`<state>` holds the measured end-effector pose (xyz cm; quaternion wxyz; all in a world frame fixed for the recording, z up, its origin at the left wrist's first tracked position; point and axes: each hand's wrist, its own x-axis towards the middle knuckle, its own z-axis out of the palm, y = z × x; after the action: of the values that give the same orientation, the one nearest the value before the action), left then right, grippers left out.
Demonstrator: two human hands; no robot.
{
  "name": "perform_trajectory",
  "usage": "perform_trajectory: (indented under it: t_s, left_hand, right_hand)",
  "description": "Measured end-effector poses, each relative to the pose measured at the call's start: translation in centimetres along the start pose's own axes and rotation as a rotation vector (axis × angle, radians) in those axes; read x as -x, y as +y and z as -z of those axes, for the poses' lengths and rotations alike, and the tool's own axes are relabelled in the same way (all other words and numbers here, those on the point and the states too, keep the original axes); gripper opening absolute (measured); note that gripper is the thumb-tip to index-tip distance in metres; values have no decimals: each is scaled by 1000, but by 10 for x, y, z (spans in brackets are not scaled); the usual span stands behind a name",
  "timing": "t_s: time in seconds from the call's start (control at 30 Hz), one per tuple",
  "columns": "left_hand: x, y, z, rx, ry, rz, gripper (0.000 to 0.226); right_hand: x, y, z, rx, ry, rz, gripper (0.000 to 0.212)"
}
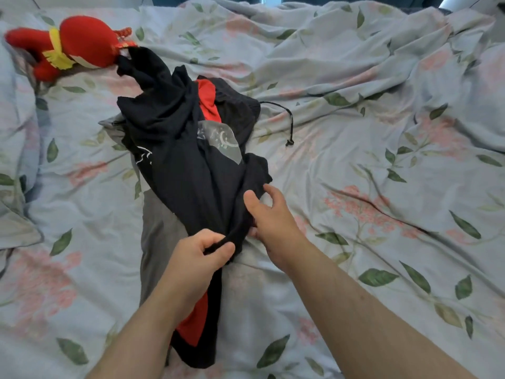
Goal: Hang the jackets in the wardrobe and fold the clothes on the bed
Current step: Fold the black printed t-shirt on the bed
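A crumpled black garment [180,149] with a pale print lies heaped on the bed's middle, over a black-and-red garment [209,99] and a grey garment [161,228]. My left hand [196,258] grips a bunched fold of the black garment at its near end, thumb and fingers curled round the cloth. My right hand [269,220] is just to the right, thumb raised and fingers loosely spread, touching the edge of the same black cloth without a plain grip. A red panel [192,324] of the lower garment shows beneath my left forearm.
The floral duvet [369,160] covers the whole bed and is rumpled into ridges at the right and far side. A red plush toy [71,45] with yellow trim lies at the far left. A black drawstring cord [289,124] trails right of the pile.
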<state>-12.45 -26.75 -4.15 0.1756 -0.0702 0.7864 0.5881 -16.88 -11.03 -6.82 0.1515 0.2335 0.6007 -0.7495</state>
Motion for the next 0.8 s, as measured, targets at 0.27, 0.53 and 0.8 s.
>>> perform_trajectory:
  t_s: [0.27, 0.53, 0.8]
  left_hand:
    - [67, 6, 9, -103, -20, 143, 28]
    - [128, 84, 46, -46, 322, -90, 46]
    - [171, 245, 111, 33, 394, -370, 43]
  right_hand:
    - [58, 1, 16, -222, -13, -145, 28]
    - [183, -70, 16, 111, -19, 38, 26]
    - [295, -244, -38, 383, 67, 370, 20]
